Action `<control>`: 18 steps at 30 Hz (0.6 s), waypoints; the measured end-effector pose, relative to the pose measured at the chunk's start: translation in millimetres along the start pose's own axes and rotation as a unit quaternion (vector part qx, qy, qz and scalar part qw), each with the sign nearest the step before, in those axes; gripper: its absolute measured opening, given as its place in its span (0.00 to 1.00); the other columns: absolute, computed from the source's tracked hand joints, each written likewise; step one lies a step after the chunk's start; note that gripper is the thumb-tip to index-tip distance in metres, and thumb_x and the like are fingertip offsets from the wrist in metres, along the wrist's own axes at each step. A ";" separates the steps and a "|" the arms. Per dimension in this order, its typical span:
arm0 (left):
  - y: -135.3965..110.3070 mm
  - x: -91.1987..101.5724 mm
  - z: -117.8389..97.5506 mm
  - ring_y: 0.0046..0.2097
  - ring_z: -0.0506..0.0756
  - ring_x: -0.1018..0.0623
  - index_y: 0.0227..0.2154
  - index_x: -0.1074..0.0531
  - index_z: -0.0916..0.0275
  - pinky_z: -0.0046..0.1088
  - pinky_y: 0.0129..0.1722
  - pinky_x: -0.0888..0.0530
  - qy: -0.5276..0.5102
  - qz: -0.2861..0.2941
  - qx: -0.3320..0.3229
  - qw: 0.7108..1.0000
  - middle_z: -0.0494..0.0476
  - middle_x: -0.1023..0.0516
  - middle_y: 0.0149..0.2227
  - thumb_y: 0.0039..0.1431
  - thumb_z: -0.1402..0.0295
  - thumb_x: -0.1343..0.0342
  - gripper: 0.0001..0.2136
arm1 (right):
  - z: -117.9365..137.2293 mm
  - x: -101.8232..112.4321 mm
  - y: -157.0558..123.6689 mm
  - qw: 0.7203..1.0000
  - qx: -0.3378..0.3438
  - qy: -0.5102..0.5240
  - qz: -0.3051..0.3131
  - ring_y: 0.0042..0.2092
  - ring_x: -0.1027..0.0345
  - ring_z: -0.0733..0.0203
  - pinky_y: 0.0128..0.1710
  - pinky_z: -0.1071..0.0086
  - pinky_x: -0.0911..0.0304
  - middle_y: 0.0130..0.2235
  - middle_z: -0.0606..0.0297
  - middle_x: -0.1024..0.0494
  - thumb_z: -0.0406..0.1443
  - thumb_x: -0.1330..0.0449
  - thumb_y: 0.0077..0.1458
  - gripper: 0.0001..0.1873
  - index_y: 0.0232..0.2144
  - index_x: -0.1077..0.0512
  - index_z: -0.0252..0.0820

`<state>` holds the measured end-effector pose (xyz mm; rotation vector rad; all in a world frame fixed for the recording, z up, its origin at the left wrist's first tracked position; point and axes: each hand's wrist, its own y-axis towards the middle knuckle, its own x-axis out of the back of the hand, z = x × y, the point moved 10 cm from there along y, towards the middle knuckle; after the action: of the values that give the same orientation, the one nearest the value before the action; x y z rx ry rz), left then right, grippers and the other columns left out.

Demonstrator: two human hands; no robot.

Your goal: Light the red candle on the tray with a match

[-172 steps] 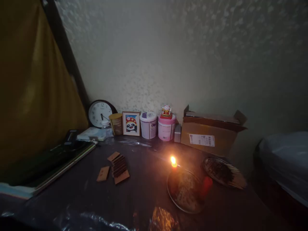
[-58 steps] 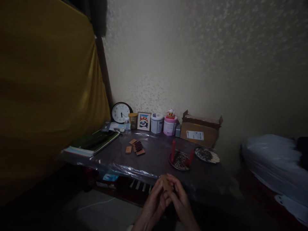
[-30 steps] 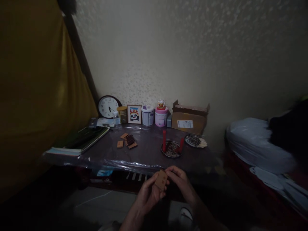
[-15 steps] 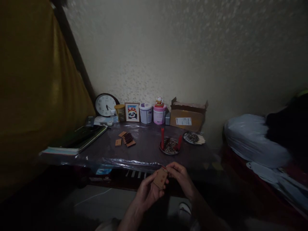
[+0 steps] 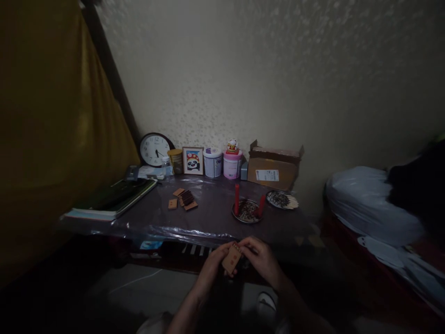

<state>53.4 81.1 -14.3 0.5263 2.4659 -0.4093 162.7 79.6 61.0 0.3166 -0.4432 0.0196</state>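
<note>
In the head view, a brown cardboard matchbox [image 5: 232, 260] is tilted in front of the table's near edge. A row of match heads shows at its upper end. My left hand [image 5: 211, 265] is closed around the box, thumb along its side and fingertips beneath. My right hand [image 5: 262, 260] has its fingertips pinched at the box's upper right end, by the match heads; whether a single match is between them is hidden. Beyond the hands, a red candle [image 5: 237, 199] stands upright on a round metal plate [image 5: 246, 221], with a second, shorter red candle [image 5: 261, 204] leaning there.
A plate of matches [image 5: 282, 200] lies behind the candles. Several matchboxes [image 5: 186, 198] lie left on the plastic-covered table [image 5: 208, 222]. Along the wall stand a clock [image 5: 155, 149], framed picture [image 5: 193, 161], tubs [image 5: 212, 164] and a cardboard box [image 5: 274, 171]. Books [image 5: 114, 197] lie at left.
My left thumb and fingers have moved up the matchbox towards its open end. The right fingertips stay at that end, bent closer against it. The view has shifted slightly.
</note>
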 end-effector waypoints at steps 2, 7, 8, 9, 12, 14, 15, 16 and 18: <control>2.7 4.5 2.0 0.22 0.53 0.26 0.44 0.29 0.66 0.28 0.22 0.34 0.026 -0.008 0.001 1.000 0.59 0.23 0.30 0.49 0.61 0.46 0.19 | 6.6 -0.3 -0.2 0.999 0.028 -0.029 0.008 0.34 0.31 0.61 0.35 0.70 0.38 0.30 0.66 0.26 0.38 0.44 0.54 0.08 0.28 0.26 0.44; 3.5 4.3 -1.1 0.24 0.55 0.26 0.43 0.28 0.66 0.30 0.23 0.32 0.045 -0.002 -0.016 0.999 0.59 0.23 0.29 0.49 0.60 0.45 0.20 | 17.2 -4.0 -2.0 0.995 0.065 -0.059 0.045 0.35 0.32 0.60 0.36 0.69 0.37 0.31 0.65 0.26 0.38 0.46 0.56 0.10 0.29 0.25 0.45; 2.5 2.9 -3.1 0.25 0.55 0.26 0.43 0.28 0.66 0.30 0.23 0.32 0.048 -0.001 -0.021 0.999 0.59 0.23 0.29 0.49 0.60 0.45 0.19 | 17.7 -4.5 -2.4 0.995 0.067 -0.061 0.050 0.35 0.32 0.60 0.36 0.69 0.37 0.31 0.64 0.26 0.38 0.46 0.56 0.09 0.29 0.26 0.45; 1.4 1.5 -4.4 0.25 0.55 0.26 0.42 0.28 0.67 0.30 0.23 0.32 0.051 -0.001 -0.023 0.998 0.59 0.23 0.29 0.49 0.60 0.45 0.19 | 18.0 -4.9 -2.9 0.994 0.068 -0.063 0.054 0.35 0.32 0.60 0.37 0.69 0.37 0.31 0.64 0.26 0.38 0.46 0.56 0.09 0.30 0.26 0.45; -1.3 -1.5 -7.0 0.24 0.54 0.26 0.42 0.28 0.67 0.29 0.22 0.32 0.060 -0.006 -0.023 0.998 0.59 0.23 0.28 0.49 0.61 0.45 0.19 | 17.5 -6.3 -3.8 0.992 0.071 -0.076 0.065 0.35 0.32 0.60 0.36 0.69 0.37 0.31 0.64 0.26 0.36 0.46 0.56 0.09 0.29 0.27 0.45; -1.9 -2.2 -8.3 0.23 0.53 0.27 0.41 0.27 0.67 0.29 0.22 0.32 0.063 -0.010 -0.027 0.998 0.59 0.23 0.29 0.49 0.61 0.44 0.18 | 16.8 -6.9 -4.1 0.991 0.073 -0.085 0.069 0.35 0.32 0.60 0.36 0.69 0.37 0.31 0.65 0.27 0.36 0.46 0.56 0.09 0.28 0.27 0.45; -1.9 -2.7 -8.7 0.23 0.53 0.27 0.41 0.27 0.66 0.28 0.21 0.33 0.064 -0.010 -0.030 0.997 0.59 0.23 0.29 0.49 0.60 0.43 0.18 | 16.5 -6.8 -4.2 0.991 0.074 -0.087 0.068 0.34 0.32 0.60 0.36 0.69 0.37 0.31 0.65 0.27 0.36 0.46 0.56 0.09 0.28 0.28 0.45; -1.7 -3.0 -8.6 0.23 0.53 0.27 0.41 0.27 0.66 0.28 0.21 0.33 0.067 -0.009 -0.031 0.997 0.58 0.23 0.29 0.49 0.60 0.43 0.19 | 16.1 -6.7 -4.3 0.991 0.076 -0.089 0.068 0.34 0.32 0.61 0.35 0.69 0.37 0.30 0.65 0.27 0.36 0.47 0.57 0.09 0.28 0.28 0.45; -1.0 -3.9 -7.3 0.22 0.52 0.27 0.42 0.27 0.66 0.26 0.21 0.34 0.074 -0.001 -0.032 0.997 0.57 0.23 0.27 0.48 0.60 0.42 0.19 | 15.2 -7.3 -4.6 0.990 0.080 -0.094 0.069 0.33 0.33 0.61 0.34 0.69 0.37 0.30 0.66 0.28 0.36 0.47 0.57 0.09 0.28 0.28 0.45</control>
<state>52.4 82.1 -6.1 0.5451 2.6110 -0.3005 150.2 70.9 69.5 0.4467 -0.6526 0.1613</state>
